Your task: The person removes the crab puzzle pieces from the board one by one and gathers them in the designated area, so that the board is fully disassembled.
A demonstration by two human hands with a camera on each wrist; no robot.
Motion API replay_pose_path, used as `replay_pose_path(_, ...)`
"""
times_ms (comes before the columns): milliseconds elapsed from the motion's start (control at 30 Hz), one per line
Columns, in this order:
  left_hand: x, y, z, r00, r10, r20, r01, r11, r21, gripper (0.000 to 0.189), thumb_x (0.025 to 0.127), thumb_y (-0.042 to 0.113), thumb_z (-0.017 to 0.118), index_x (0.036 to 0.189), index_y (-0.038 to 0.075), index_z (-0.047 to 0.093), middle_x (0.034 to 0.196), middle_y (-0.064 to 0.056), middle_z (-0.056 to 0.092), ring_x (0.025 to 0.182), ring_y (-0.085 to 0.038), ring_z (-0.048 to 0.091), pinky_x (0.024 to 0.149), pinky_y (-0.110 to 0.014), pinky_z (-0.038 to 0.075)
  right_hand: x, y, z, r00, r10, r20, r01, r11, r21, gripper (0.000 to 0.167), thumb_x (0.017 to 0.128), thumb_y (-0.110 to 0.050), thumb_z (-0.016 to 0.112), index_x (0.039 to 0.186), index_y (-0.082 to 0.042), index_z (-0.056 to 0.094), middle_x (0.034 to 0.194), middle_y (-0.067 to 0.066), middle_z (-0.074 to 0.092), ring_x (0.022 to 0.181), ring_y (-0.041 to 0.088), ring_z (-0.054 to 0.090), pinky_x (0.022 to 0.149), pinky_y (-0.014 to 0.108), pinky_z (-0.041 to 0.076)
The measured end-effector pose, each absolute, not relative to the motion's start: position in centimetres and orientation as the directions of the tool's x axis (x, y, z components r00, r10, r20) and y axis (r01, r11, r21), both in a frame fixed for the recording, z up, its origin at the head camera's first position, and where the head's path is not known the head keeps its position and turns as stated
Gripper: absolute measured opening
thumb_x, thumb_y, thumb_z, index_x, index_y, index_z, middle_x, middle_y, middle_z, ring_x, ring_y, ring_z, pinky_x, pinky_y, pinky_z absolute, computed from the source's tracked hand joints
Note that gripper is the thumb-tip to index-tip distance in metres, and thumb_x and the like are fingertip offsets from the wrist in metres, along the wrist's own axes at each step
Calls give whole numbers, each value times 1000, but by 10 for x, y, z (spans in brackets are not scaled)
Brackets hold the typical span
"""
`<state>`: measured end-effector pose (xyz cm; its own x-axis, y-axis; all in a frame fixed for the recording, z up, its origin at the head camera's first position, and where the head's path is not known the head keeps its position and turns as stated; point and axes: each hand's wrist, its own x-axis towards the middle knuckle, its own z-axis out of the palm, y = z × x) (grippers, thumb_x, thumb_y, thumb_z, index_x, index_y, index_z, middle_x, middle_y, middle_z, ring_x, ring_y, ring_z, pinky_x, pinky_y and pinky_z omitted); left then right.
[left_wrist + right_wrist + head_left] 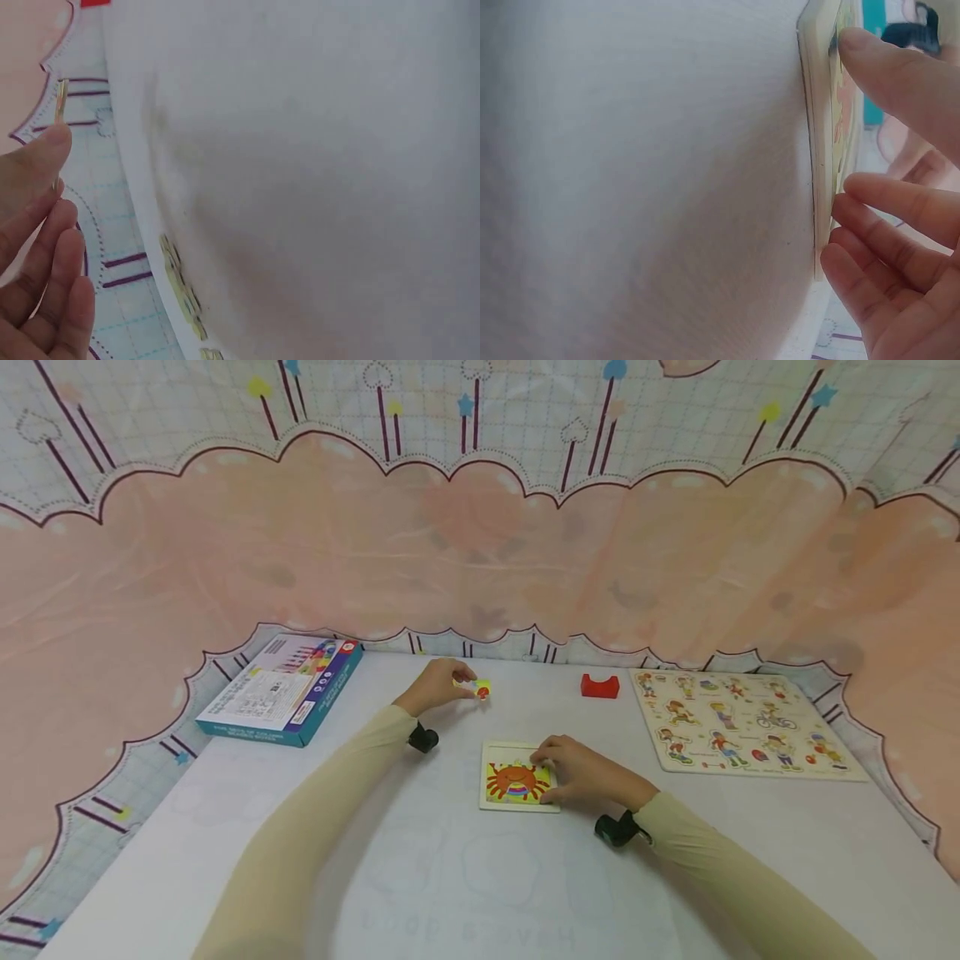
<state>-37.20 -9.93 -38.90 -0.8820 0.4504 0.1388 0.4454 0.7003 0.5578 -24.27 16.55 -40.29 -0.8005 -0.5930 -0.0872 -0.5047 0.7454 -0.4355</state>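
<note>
My left hand (441,685) pinches a small flat puzzle piece (483,690) between thumb and fingertips. In the left wrist view that piece (61,97) is seen edge-on and is yellowish. The crab puzzle (517,782), an orange crab on yellow in a pale square frame, lies flat at the middle of the table. Across its right side rests my right hand (581,772), thumb near the lower edge and fingers higher up. In the right wrist view the fingertips touch the frame (819,150) and the thumb lies over the picture. Several yellowish flat pieces (181,289) lie beyond the left hand.
A teal and white box (277,689) lies at the back left. At the back stands a red notched block (600,687). A wooden puzzle board (742,727) with figures of children lies on the right. A patterned curtain (480,552) hangs behind the white table (420,877).
</note>
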Motion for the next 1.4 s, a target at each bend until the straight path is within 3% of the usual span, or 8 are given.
replay_pose_path(267, -391, -99, -396, -915, 399, 56, 356, 736, 575, 29, 81, 14, 72, 107, 2, 68, 112, -14, 65, 107, -28, 55, 97, -41, 44, -243, 165, -404, -797, -596, -99, -499, 742, -448, 53, 73, -32, 80, 117, -9, 63, 117, 5, 57, 112, 21, 50, 101, 41, 44)
replay_pose_path(600, -402, -103, -410, -944, 328, -36, 244, 768, 593, 29, 80, 11, 73, 108, 2, 69, 112, -14, 66, 105, -27, 57, 96, -38, 45, -242, 163, -407, -789, -607, -95, -509, 733, -451, 51, 74, -32, 79, 117, -9, 63, 118, 5, 57, 113, 22, 50, 101, 42, 43)
replay_pose_path(1100, -402, -99, -407, -936, 337, -105, 208, 767, 607, 31, 83, 13, 70, 112, 4, 66, 120, -14, 61, 116, -28, 52, 103, -40, 40, -242, 164, -405, -812, -574, -107, -478, 759, -442, 51, 74, -31, 79, 118, -11, 63, 118, 4, 57, 114, 20, 50, 102, 41, 43)
replay_pose_path(1400, -412, -103, -411, -921, 379, -87, 253, 756, 604, 30, 83, 11, 70, 111, 2, 66, 120, -15, 62, 118, -30, 52, 105, -40, 38, -245, 165, -404, -805, -583, -107, -489, 754, -438, 52, 74, -31, 79, 118, -10, 62, 118, 5, 57, 114, 21, 50, 102, 41, 43)
